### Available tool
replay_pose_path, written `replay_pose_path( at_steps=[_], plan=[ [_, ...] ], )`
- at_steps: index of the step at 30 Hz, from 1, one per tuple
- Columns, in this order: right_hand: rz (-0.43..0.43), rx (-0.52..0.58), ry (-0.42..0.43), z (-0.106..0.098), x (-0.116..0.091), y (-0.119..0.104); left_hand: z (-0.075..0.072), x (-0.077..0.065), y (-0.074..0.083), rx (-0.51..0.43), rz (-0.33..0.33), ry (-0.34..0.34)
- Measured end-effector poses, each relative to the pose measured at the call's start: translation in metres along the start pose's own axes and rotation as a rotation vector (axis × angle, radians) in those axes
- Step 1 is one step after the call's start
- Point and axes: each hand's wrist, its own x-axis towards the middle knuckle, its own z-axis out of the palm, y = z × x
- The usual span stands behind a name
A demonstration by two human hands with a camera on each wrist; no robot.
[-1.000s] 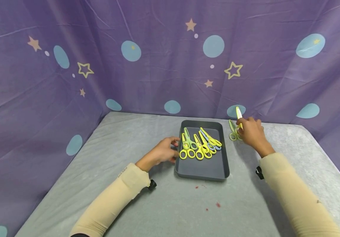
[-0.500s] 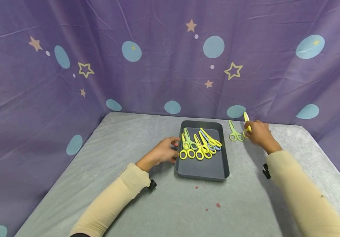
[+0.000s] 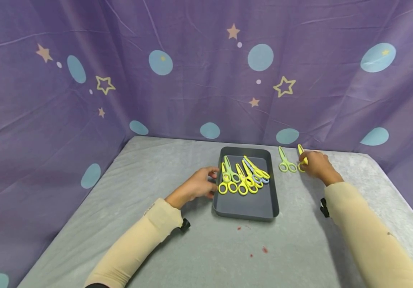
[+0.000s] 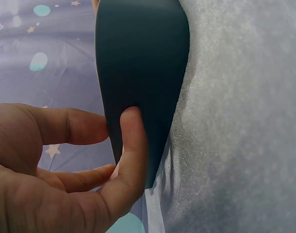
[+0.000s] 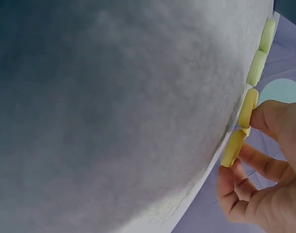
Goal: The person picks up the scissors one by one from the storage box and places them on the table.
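"What's the right hand (image 3: 317,163) busy with over there?"

"It's pinching a pair of yellow scissors (image 3: 301,150) by the handle loops, to the right of the grey tray (image 3: 244,206), level with its far half."

"Are they resting on the tabletop (image 3: 156,168)?"

"They're right down by it, but I can't tell from here whether they lie fully flat."

"And the left hand (image 3: 198,182)?"

"At the tray's left wall, its fingers loosely bent and touching. Whether they actually grip that wall, I can't make out."

"Something green sits nearer the tray."

"Yes, green scissors (image 3: 284,159), loose on the tabletop between the tray and the yellow scissors, just beside the tray's right wall."

"What's inside the tray?"

"A bunch of scissors (image 3: 240,173), mostly yellow, with one green pair and some blue handles among them. Several overlap, and their blades point toward the tray's far end."

"And those red marks (image 3: 265,249)?"

"On the tabletop, in front of the tray's near edge. Behind the tray hangs a purple curtain (image 3: 192,96) with stars on it."
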Motion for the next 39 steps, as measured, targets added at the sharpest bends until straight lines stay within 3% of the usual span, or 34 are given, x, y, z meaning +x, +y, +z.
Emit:
replay_pose_path(
  at_steps=[13,30,39],
  plan=[
    [-0.014,0.013,-0.005,0.004,0.001,0.000,0.000,0.003,0.000,-0.010,0.000,-0.006],
    [-0.019,0.002,-0.088,-0.001,0.001,-0.006,-0.001,0.001,0.001,0.005,0.008,-0.008],
    [-0.107,-0.041,-0.009,-0.002,0.002,-0.019,-0.001,0.001,-0.001,-0.001,0.000,-0.008]
  ],
)
